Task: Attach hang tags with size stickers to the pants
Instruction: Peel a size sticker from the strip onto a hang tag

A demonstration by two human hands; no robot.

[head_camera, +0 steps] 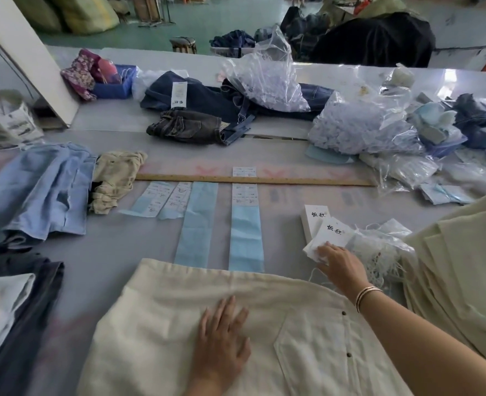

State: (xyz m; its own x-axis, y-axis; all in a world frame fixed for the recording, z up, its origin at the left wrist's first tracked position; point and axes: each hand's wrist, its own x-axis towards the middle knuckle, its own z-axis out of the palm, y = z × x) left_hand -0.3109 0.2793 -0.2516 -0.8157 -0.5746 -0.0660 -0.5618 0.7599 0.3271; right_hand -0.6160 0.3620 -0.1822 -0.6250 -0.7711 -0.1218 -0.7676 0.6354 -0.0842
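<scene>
My left hand (221, 335) presses flat on the cream pants (196, 318) while my right hand (339, 264) pinches one hang tag (334, 231); best lift only the top one.

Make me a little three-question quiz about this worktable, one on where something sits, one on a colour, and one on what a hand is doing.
1. Where is the wooden ruler?
A. Across the table beyond the sticker strips
B. On the cream pants
C. In the blue bin

2. What colour is the backing of the sticker strips?
A. Red
B. Light blue
C. Black

3. What is the left hand doing?
A. Gripping scissors
B. Lifting the ruler
C. Resting flat on the cream pants

Answers: 1 A, the ruler lies crosswise at the far ends of the strips. 2 B, bare backing shows pale blue. 3 C, its fingers lie spread on the fabric, while the right hand reaches to the hang tags.
</scene>
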